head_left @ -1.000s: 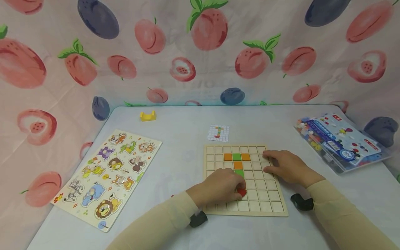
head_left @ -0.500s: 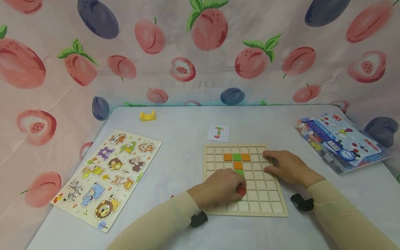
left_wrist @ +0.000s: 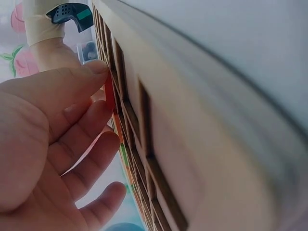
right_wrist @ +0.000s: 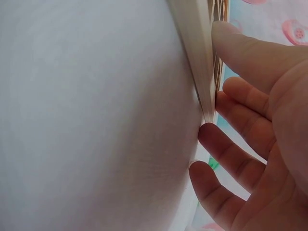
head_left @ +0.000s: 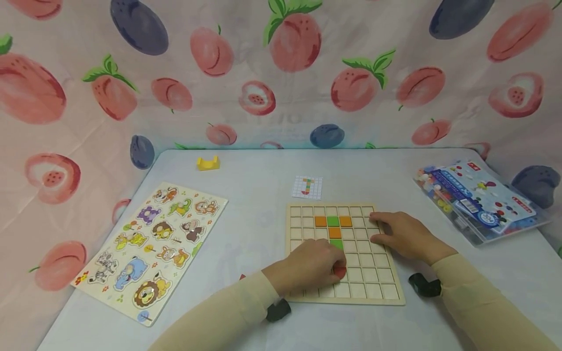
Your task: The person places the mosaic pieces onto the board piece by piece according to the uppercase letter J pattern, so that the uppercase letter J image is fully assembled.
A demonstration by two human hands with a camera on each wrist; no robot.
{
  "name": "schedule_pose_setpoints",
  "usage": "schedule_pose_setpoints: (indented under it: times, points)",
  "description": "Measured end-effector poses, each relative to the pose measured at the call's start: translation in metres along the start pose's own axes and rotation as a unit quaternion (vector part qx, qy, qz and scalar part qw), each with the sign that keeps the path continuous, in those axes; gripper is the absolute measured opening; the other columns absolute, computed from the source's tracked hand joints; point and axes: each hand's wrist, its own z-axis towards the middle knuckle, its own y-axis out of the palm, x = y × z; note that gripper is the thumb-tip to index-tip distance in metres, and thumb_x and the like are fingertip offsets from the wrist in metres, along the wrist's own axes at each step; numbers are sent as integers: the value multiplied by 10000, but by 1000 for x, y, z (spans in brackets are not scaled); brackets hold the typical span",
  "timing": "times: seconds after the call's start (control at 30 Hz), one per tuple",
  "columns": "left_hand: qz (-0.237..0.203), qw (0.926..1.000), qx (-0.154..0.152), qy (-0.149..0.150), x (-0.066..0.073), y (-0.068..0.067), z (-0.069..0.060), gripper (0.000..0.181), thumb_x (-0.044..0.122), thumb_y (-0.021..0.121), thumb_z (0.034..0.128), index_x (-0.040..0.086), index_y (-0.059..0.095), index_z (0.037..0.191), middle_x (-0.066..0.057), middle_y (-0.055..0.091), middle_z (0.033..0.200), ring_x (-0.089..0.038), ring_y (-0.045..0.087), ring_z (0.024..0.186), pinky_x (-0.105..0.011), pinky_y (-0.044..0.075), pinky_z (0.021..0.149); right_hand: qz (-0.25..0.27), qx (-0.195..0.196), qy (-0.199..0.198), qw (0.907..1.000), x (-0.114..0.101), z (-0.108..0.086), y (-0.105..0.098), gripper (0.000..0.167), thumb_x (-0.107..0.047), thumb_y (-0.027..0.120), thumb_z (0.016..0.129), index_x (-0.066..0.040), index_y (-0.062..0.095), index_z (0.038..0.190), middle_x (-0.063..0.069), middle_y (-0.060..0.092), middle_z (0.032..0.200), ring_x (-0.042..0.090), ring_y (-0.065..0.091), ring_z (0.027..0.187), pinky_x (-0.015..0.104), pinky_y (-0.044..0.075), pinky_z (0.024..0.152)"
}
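A light wooden grid board lies on the white table. On it, orange and green square tiles form a row with a stem below, including a green tile and an orange tile. My left hand pinches a red tile with a rounded edge at the lower end of the stem. In the left wrist view, thumb and index finger meet at the red tile, partly hiding it. My right hand rests at the board's right edge, fingers loosely extended, thumb over the rim.
Behind the board lies a small pattern card. An animal puzzle board is at the left, a yellow bracket-like piece at the back left. A clear box of coloured pieces stands right. A red bit peeks out beside the left sleeve.
The red tile has turned slightly under my left fingertips. My right hand and the board hold their places.
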Motion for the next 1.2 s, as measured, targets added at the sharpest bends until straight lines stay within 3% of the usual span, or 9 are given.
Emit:
schedule_pose_setpoints:
  times: [1.2]
  points:
    - [-1,10000,-22,-76,1,-3,-4,72,206,768,876,202,697,884,157,559,736,-39,480,697,-179,391,647,-30,-25,27,10000,-2,-2,-1,613,-336,729,918,-9,551,1404,245,555,1375,482,485,1257,631,363,1028]
